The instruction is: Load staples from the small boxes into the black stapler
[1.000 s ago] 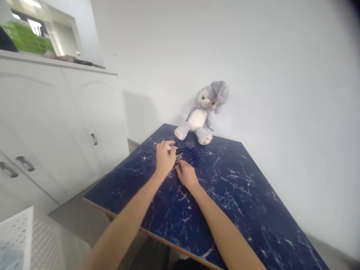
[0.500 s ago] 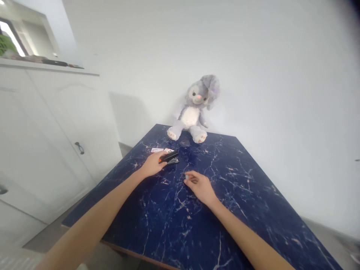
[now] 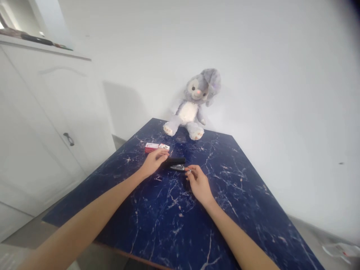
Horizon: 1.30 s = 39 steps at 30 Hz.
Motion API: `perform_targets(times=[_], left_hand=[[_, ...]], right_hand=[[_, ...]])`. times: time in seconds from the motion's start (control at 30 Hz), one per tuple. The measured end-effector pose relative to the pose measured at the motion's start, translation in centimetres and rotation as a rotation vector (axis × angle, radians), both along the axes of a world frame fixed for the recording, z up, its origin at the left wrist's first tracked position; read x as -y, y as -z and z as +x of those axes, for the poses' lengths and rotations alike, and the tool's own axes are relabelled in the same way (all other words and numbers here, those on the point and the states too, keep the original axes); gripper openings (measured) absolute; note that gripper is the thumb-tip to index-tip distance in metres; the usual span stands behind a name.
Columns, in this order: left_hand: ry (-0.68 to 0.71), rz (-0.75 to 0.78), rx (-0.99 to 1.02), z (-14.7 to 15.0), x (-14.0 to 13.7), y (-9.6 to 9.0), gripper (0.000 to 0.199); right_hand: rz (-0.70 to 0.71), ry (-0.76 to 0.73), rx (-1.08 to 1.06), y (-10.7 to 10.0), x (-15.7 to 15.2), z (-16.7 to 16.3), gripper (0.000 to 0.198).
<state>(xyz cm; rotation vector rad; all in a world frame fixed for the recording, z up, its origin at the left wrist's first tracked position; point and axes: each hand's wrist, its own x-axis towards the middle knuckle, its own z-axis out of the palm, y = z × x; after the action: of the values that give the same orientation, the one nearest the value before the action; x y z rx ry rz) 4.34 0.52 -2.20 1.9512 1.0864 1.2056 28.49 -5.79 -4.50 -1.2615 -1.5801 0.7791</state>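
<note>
On the blue marbled table lies a black stapler [image 3: 176,161], its top arm raised a little over the metal tray. My left hand [image 3: 154,162] is at the stapler's left end, fingers stretched out above it and not wrapped around it; whether they touch it I cannot tell. At the other end, my right hand [image 3: 199,183] pinches a small silvery piece [image 3: 190,171] between thumb and fingertips, close to the stapler's front tip. It looks like a short strip of staples. Just beyond my left hand are small red and white boxes [image 3: 152,146], partly covered by the fingers.
A grey plush toy [image 3: 189,108] sits at the table's far edge against the white wall. White cabinets [image 3: 56,123] stand to the left, with a brush [image 3: 36,39] on their top. Some litter [image 3: 341,249] lies on the floor at the right.
The stapler has moved right and down onto the table, and my left hand's grip on it has loosened. My right hand has brought the small silvery piece up to the stapler's front. The view has shifted slightly.
</note>
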Motion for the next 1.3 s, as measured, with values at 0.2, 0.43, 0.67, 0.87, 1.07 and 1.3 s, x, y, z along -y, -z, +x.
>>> perform_targets(times=[0.2, 0.43, 0.67, 0.87, 1.07, 1.3], left_hand=[[0.032, 0.056, -0.278, 0.4, 0.6, -0.1, 0.060], [0.156, -0.048, -0.294, -0.4, 1.1, -0.5, 0.066], [-0.379, 0.316, -0.397, -4.9, -2.8, -0.4, 0.042], [-0.263, 0.211, -0.564, -7.5, -5.2, 0.8, 0.047], [-0.265, 0.125, -0.519, -7.5, -5.0, 1.0, 0.057], [-0.270, 0.111, -0.533, -6.8, -4.5, 1.2, 0.062]], right_hand=[[0.091, 0.048, 0.122, -0.5, 0.2, 1.1, 0.022], [0.082, 0.018, 0.120, -0.7, -0.8, 3.4, 0.024], [0.160, -0.036, 0.272, -0.1, -0.6, 3.3, 0.015], [0.149, 0.092, 0.234, -2.4, -2.8, 1.8, 0.017], [0.104, 0.026, 0.101, -7.0, -8.8, -2.8, 0.022], [-0.224, 0.152, -0.648, -3.4, -6.7, -2.3, 0.023]])
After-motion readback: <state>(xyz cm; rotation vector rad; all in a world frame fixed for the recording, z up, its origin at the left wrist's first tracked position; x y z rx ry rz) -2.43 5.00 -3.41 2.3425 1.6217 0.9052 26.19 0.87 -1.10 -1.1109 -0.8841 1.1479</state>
